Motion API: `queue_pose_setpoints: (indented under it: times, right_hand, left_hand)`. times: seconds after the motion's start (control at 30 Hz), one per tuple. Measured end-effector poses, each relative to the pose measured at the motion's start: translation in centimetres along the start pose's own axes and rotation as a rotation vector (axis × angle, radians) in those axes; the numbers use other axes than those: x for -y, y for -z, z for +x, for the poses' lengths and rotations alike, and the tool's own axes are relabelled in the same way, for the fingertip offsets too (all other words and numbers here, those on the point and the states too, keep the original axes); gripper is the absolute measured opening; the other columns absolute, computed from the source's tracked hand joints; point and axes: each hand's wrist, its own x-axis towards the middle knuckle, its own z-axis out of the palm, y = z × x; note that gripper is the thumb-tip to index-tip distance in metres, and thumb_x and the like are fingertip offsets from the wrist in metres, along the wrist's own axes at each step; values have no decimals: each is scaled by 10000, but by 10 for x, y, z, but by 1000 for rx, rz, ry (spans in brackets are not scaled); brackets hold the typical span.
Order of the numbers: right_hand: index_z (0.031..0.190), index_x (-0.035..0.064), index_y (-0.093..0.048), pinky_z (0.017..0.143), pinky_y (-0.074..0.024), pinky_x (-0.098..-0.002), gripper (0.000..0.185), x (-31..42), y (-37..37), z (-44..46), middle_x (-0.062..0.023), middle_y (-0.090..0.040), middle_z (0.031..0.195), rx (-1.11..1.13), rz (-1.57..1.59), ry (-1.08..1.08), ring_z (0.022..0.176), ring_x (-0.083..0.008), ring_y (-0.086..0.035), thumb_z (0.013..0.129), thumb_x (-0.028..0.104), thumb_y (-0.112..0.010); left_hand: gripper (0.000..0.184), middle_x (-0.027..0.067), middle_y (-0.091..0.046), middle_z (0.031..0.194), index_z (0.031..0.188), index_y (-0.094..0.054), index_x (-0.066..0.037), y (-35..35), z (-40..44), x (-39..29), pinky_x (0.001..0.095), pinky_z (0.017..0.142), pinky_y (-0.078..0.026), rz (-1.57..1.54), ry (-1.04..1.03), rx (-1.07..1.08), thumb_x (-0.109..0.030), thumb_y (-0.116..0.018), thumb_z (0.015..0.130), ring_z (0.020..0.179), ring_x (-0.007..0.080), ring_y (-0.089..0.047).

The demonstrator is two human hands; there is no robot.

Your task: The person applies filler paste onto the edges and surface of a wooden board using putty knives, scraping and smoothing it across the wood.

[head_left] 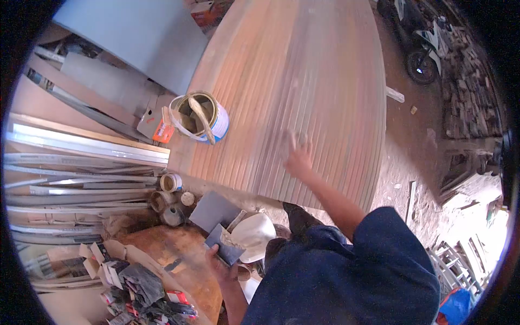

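Observation:
My left hand (219, 265) grips a dark flat square plate (224, 245) low in front of my body, thumb on its near edge. A crumbly beige paste (229, 239) lies along the plate's far side. My right hand (299, 160) reaches over a large wooden panel (281, 81) with long parallel grooves. Its index finger points forward, the other fingers stand apart, and I see nothing in it; whether the fingertips touch the wood I cannot tell. On the panel's left edge stands an open can (219, 122) with a pale stick or brush handle across its mouth.
Left of the panel are an orange box (163, 130) and stacked long strips (81, 189). Several tins, one a small can (171, 182), stand below it. A cluttered carton (141, 281) sits at lower left. A motorcycle (422, 62) and piled wood (474, 86) are at right.

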Motion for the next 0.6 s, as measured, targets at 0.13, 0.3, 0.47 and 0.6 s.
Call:
queue_pose_setpoints:
  times: [0.13,0.3,0.47,0.6]
  right_hand:
    - [1357,35,-428,1075,-7,-637,698,47,-61,-104,-148,-9,1542,-217,167,125,1377,-476,-69,806,433,-589]
    - [1417,43,-282,1088,-68,-605,737,75,-45,-221,-277,-322,1408,518,222,424,1348,-445,-207,834,394,-566]
    - [1350,60,-405,1064,-306,-444,575,52,-27,-262,-235,-499,1273,552,922,414,1247,-331,-441,826,198,-596]
    - [1272,-16,-453,995,-395,-386,470,44,16,-294,-169,-566,1197,295,1610,398,1180,-260,-502,839,112,-582]
  left_hand:
    - [419,97,-579,1087,1114,-534,-40,-31,-6,-9,398,901,-465,-22,69,108,-242,-581,749,1006,250,-569]
    - [414,82,-568,1036,1100,-529,-52,-7,-10,9,388,907,-448,9,116,133,-221,-620,733,997,247,-553]
    - [564,106,-471,1113,1111,-507,-57,88,12,58,371,916,-424,813,-691,479,36,-724,598,1018,248,-509]
    - [561,129,-473,1122,1106,-500,-36,46,-53,45,372,923,-417,907,-843,647,-2,-743,602,1031,258,-508]
